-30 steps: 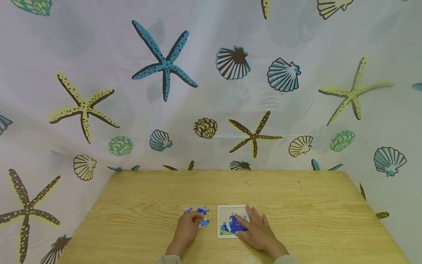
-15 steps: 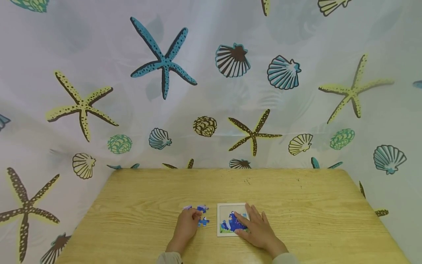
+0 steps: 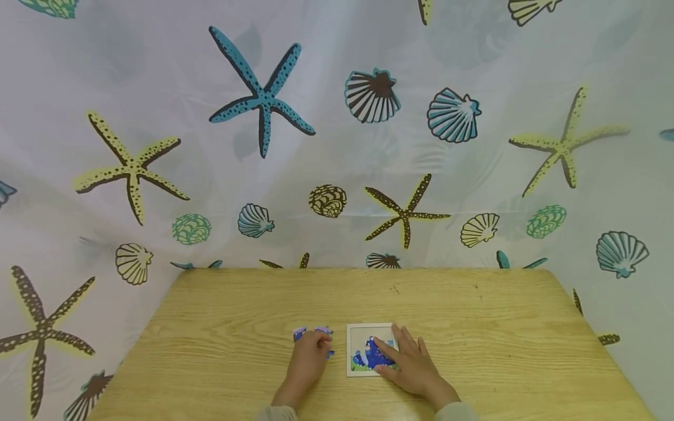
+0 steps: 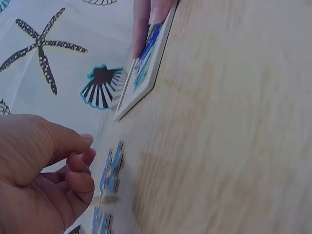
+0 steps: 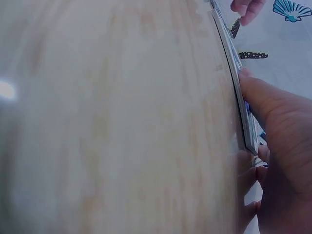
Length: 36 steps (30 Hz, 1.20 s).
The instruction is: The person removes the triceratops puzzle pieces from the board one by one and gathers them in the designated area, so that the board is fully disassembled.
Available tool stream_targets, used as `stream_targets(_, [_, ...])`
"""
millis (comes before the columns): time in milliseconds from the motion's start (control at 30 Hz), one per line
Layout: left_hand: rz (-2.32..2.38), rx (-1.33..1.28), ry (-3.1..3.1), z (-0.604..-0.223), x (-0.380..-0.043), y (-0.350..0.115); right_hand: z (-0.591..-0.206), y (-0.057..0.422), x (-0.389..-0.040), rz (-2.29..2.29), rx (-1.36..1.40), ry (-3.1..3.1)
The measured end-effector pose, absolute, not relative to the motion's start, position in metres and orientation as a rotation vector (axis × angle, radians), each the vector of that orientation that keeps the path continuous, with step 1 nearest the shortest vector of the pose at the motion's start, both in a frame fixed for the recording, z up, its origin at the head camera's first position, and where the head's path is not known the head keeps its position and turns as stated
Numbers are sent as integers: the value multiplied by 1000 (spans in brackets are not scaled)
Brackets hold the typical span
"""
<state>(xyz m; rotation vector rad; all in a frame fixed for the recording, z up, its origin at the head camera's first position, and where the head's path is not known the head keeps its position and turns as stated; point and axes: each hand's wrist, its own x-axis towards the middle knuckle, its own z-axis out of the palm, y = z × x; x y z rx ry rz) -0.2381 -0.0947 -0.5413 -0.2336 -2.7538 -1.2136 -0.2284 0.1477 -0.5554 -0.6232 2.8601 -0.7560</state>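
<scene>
My left hand (image 3: 309, 359) hovers over loose jigsaw pieces (image 3: 299, 333) left of the puzzle frame. In the left wrist view its fingers are loosely bent, with nothing visible between them, and blue pieces (image 4: 114, 165) lie just beyond the fingertips. Part of the group is hidden under this hand in the head view. My right hand (image 3: 416, 368) lies with spread fingers over the right side of the white-rimmed puzzle frame (image 3: 348, 351). Inside it, joined pieces form a blue picture (image 3: 371, 354) with green along the bottom; the upper part shows bare backing. The right thumb (image 5: 253, 90) rests across the near edge.
A wood-grain table (image 3: 237, 316) carries everything. Behind it and at both sides hangs a pale cloth (image 3: 326, 152) printed with starfish and shells.
My left hand has moved slightly right and now covers more of the loose pieces. The right hand stays on the frame. The head view has tilted very slightly.
</scene>
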Motion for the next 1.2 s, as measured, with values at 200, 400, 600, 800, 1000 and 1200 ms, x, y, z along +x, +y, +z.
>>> stream_targets(200, [-1248,-403,-2765,-550,-237,-78,-558,146,-232,-762,-626,2871])
stream_targets(400, [-1381,-453,-2814,-552,-234,-65,-558,145,-234,-748,-655,2898])
stream_targets(600, [-1326,-410,-2824,-555,-237,-60,-557,143,-234,-758,-657,2897])
stream_targets(800, [-1369,-353,-2827,-557,-238,-61,-555,144,-235,-744,-653,2889])
stream_targets(1000, [-1426,-330,-2839,-556,-237,-60,-555,145,-235,-748,-646,2903])
stream_targets(1200, [-1482,-274,-2879,-556,-235,-59,-554,141,-233,-744,-620,2985])
